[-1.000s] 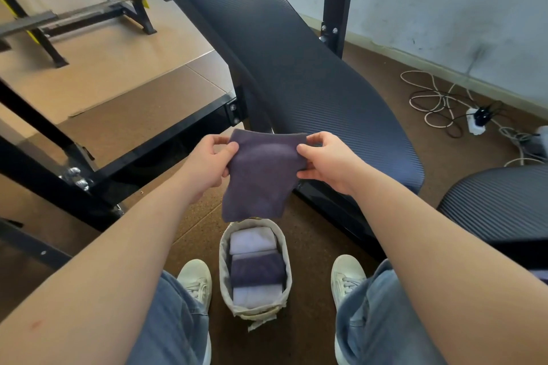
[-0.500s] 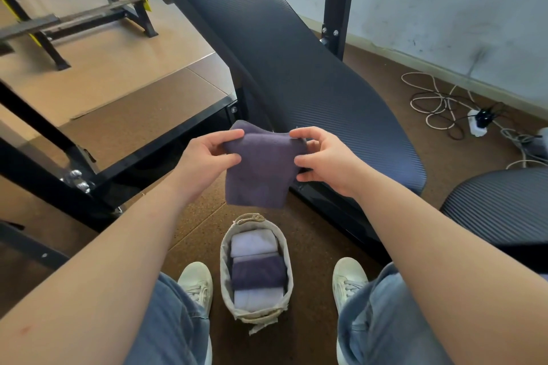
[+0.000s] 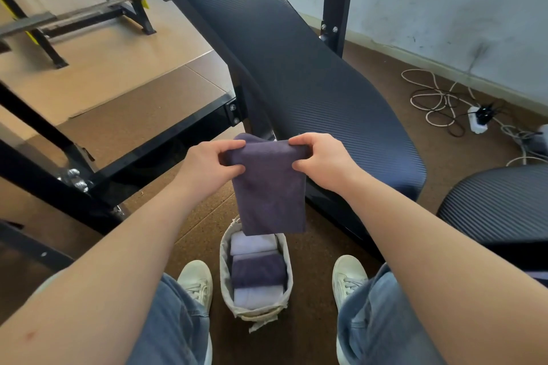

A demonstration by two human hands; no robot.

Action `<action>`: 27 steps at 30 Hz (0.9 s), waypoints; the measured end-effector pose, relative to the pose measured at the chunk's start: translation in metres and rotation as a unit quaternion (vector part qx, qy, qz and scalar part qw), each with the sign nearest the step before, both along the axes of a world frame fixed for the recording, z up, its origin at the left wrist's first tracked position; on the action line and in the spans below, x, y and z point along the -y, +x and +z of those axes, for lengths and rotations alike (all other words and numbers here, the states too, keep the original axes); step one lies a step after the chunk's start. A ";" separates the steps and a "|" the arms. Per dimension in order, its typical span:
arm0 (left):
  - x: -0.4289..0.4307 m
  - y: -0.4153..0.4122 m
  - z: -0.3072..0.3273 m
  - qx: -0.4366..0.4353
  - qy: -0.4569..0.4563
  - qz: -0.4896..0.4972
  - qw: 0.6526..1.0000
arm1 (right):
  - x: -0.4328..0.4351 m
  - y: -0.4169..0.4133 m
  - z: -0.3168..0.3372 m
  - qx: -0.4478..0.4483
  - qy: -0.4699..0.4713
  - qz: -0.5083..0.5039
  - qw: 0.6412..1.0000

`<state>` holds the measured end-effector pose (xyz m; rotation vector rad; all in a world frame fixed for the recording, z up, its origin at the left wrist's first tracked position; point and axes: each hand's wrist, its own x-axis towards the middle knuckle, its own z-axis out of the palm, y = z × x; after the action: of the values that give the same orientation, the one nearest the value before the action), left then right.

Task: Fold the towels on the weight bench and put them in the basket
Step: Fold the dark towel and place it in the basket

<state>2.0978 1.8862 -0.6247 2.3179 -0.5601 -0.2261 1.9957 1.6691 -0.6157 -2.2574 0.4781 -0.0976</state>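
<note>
A dark purple towel, folded into a narrow panel, hangs in the air above the basket. My left hand pinches its top left corner and my right hand pinches its top right corner. Below, on the floor between my shoes, stands a small cloth basket holding three folded towels: a pale one at each end and a dark purple one in the middle. The towel's lower edge hides the basket's far rim. The dark padded weight bench slopes away behind the hands, with no towel on its visible part.
Black steel frame bars run along the left. A second padded seat sits at the right. A power strip with tangled cables lies by the wall. A rack stands at the far left.
The towel hangs longer than half a second ago, its lower edge down over the basket's far rim. Both hands keep hold of the top corners and have shifted little.
</note>
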 end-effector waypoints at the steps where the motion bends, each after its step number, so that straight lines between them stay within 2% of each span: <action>1: 0.000 -0.001 -0.001 0.014 0.010 0.001 1.000 | 0.000 -0.001 0.000 0.000 -0.017 0.004 1.000; 5: 0.001 -0.004 0.001 0.030 0.034 -0.004 0.999 | -0.003 -0.001 -0.002 -0.010 -0.061 0.022 0.998; 11: 0.004 -0.005 0.002 -0.002 0.038 0.019 0.999 | -0.005 0.000 -0.002 -0.017 -0.043 0.012 0.999; 14: 0.005 0.000 0.005 -0.024 -0.015 0.043 0.999 | -0.004 0.001 0.002 -0.017 0.028 0.007 0.999; 18: 0.006 0.002 0.012 -0.101 -0.119 0.045 0.987 | 0.001 0.005 0.005 0.024 0.148 -0.027 0.988; 22: 0.006 0.001 0.011 -0.124 -0.149 0.052 0.980 | 0.003 0.007 0.000 0.045 0.239 -0.079 0.967; 27: 0.010 -0.004 0.010 -0.144 -0.169 0.080 0.972 | 0.002 0.004 0.000 -0.011 0.323 -0.101 0.941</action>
<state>2.0935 1.8762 -0.6150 1.9432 -0.2430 -0.3539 1.9999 1.6670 -0.6161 -1.5653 0.6446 -0.0130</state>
